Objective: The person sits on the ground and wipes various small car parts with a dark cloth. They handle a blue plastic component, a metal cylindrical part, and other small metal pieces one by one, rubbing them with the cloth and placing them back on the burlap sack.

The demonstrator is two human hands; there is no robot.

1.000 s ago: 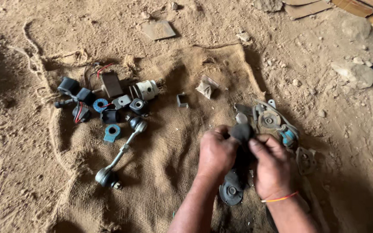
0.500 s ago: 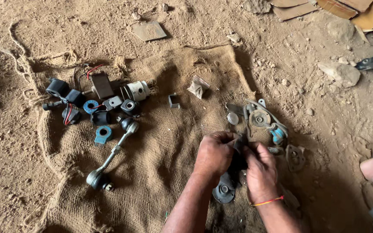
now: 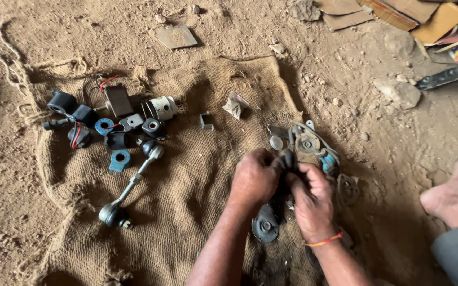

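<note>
**Two hands on a dark part over the burlap**

Both hands meet near the right edge of the burlap sack (image 3: pixel 186 201) spread on the dirt floor. The left hand (image 3: pixel 255 177) and the right hand (image 3: pixel 308 198) (the right wrist wears an orange-red thread band (image 3: pixel 324 241)) are curled around one small dark part (image 3: pixel 288 159), fingers pressed onto it from both sides; it is held just above the cloth, and most of it is hidden by the fingers, so its shape cannot be told. Directly beneath the hands a round dark disc with a centre hole (image 3: pixel 265 225) lies on the sack.

Just beyond the hands, toward the sack's right edge, sits a cluster of grey metal pieces (image 3: pixel 307 142), with a small teal piece (image 3: pixel 328 163) beside them and a flat gasket-like plate (image 3: pixel 348 188) near the right hand.

At the sack's far left corner lies a heap of black and blue coils with red wires (image 3: pixel 102 124), a silver cylinder (image 3: pixel 163 107) and a long metal link rod (image 3: pixel 131 182) running toward the near edge. A crumpled scrap (image 3: pixel 236 105) rests near the far edge.

A bare foot (image 3: pixel 454 193) rests on the dirt to the right, off the cloth.
</note>
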